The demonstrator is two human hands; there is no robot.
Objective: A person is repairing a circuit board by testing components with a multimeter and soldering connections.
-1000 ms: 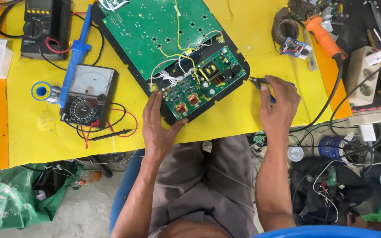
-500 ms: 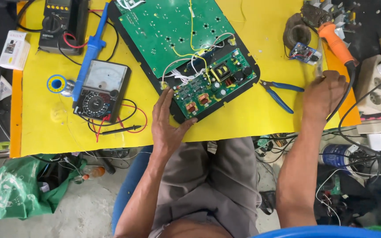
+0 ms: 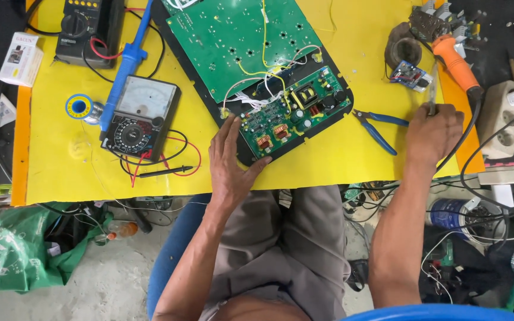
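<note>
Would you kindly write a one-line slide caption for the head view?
Left hand rests on the green circuit board while the right hand grips tweezers beside blue-handled pliers.

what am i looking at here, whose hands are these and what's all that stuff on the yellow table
One camera, worn on a person's head, looks down at their own two bare hands and lap. The left hand lies flat on the edge of a green circuit board in a black tray. The right hand grips a slim metal tool, probably tweezers. On the yellow table lie blue-handled pliers, an analog multimeter, a blue desoldering pump, a solder reel and an orange soldering iron.
</note>
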